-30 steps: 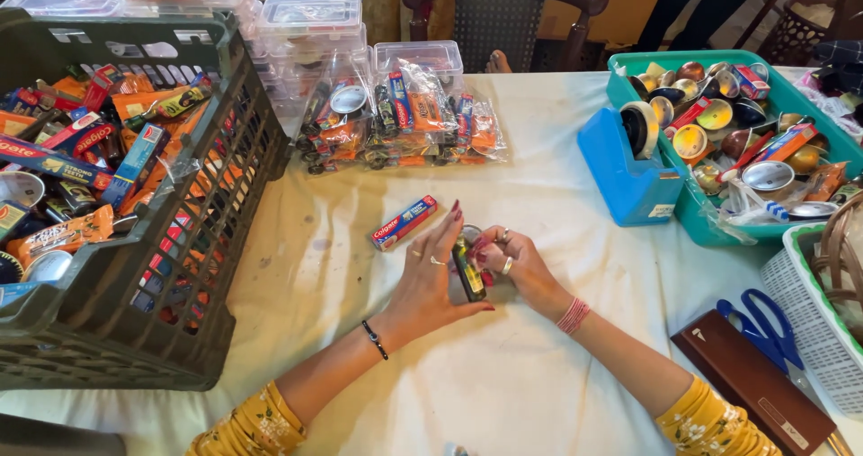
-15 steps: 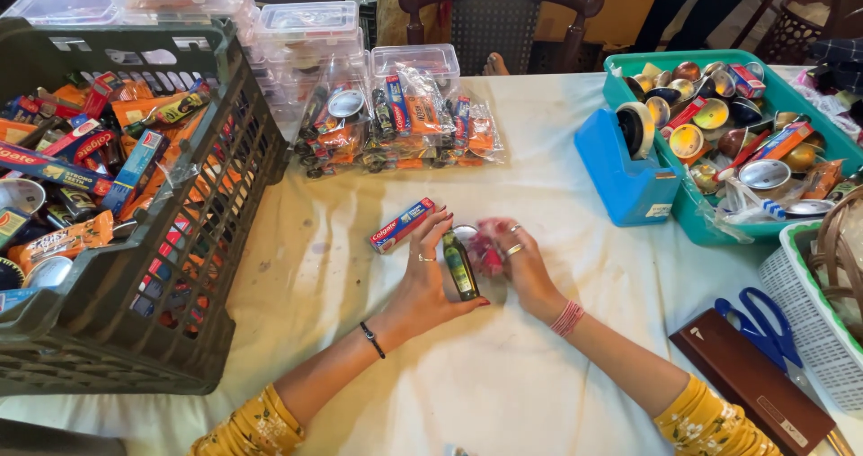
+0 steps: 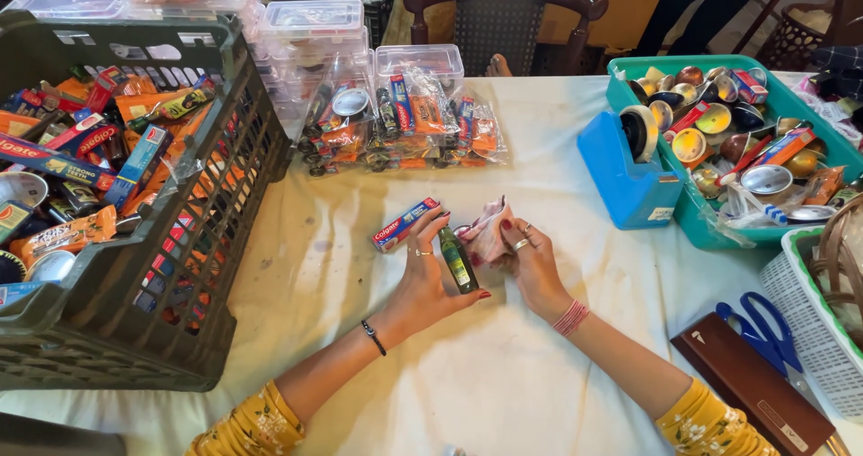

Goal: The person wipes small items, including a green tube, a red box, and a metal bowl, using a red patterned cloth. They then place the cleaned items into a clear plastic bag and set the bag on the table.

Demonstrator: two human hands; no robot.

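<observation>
Since a moment ago, both hands have shifted slightly and the little green bottle (image 3: 458,262) now lies angled between them instead of being half hidden in the palms. Nearest the viewer, two forearms in yellow floral sleeves reach up across a bench (image 3: 503,393) draped in creased, faintly stained white cloth. To the right lie a flat dark brown case (image 3: 751,384) and blue-handled scissors (image 3: 762,330). The left hand (image 3: 422,281), palm turned inward, fingers curled, pinches the glossy bottle between thumb and fingertips; it wears a ring and a thin dark wristband. The right hand (image 3: 530,258), ringed, with pink bangles at the wrist, closes loosely round a crumpled clear plastic pouch (image 3: 490,231) touching the bottle's top. Just beyond the left hand rests a small red-and-blue toothpaste box (image 3: 404,224). Farther off sit shiny filled packets (image 3: 404,123), a dark slatted plastic crate (image 3: 135,240) of boxes on the left, and a blue tape dispenser (image 3: 629,164) against a teal tray (image 3: 719,132) of round tins on the right.
</observation>
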